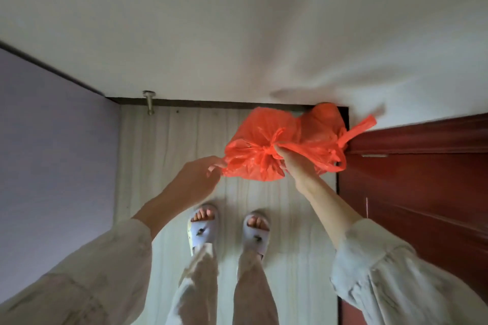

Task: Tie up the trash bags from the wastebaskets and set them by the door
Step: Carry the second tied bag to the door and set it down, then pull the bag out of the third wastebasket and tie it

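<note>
A tied orange trash bag (253, 140) hangs above the pale floor, near the dark red door (417, 174) on the right. My right hand (295, 161) grips it at the knot. Just behind it, in the corner by the door frame, sits a second orange bag (323, 120) with a loose handle sticking up to the right. My left hand (198, 177) touches the near bag's left edge with its fingertips; whether it pinches the plastic I cannot tell.
A white wall (237, 34) stands straight ahead with a metal door stopper (149, 101) at its base. A lilac wall (52, 140) closes the left side. My feet in pale sandals (203, 229) stand on the light wood-pattern floor (171, 145).
</note>
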`<action>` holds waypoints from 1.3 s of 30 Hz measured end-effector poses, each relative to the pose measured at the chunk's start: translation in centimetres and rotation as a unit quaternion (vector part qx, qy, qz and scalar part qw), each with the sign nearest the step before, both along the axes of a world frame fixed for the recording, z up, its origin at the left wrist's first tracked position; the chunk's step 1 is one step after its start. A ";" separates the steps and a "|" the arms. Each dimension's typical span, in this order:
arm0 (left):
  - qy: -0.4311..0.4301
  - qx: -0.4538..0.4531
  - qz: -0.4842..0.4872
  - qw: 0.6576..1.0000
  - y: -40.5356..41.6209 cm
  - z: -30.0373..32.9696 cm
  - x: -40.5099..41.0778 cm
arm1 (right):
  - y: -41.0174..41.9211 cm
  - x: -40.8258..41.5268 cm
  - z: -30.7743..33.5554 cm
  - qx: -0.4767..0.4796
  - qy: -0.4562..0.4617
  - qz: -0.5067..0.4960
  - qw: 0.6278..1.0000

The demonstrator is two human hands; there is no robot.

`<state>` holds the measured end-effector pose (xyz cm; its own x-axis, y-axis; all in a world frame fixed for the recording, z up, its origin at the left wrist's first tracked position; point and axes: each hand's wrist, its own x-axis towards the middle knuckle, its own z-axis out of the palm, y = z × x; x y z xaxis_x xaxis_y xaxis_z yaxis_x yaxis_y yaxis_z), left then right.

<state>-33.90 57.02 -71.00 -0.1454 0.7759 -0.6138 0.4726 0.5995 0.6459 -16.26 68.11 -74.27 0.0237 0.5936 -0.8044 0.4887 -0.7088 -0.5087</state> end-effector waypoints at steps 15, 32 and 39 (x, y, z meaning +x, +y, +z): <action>-0.006 -0.090 0.027 0.996 0.3 -12.3 1.8 | 2.9 1.8 -14.1 -0.098 0.090 -0.191 0.972; -0.027 -0.058 0.215 0.975 -9.5 13.2 3.1 | -6.9 -0.2 17.6 -0.108 0.093 0.168 0.975; -0.027 0.035 0.412 0.910 -24.3 25.3 5.3 | -16.7 -3.2 30.8 -0.042 0.117 0.364 0.923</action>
<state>-28.57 32.70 -45.69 -0.6668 0.4536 -0.5913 -0.1533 0.6930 0.7045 -19.41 51.45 -43.46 -0.5365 0.3189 -0.7813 0.7354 -0.2773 -0.6183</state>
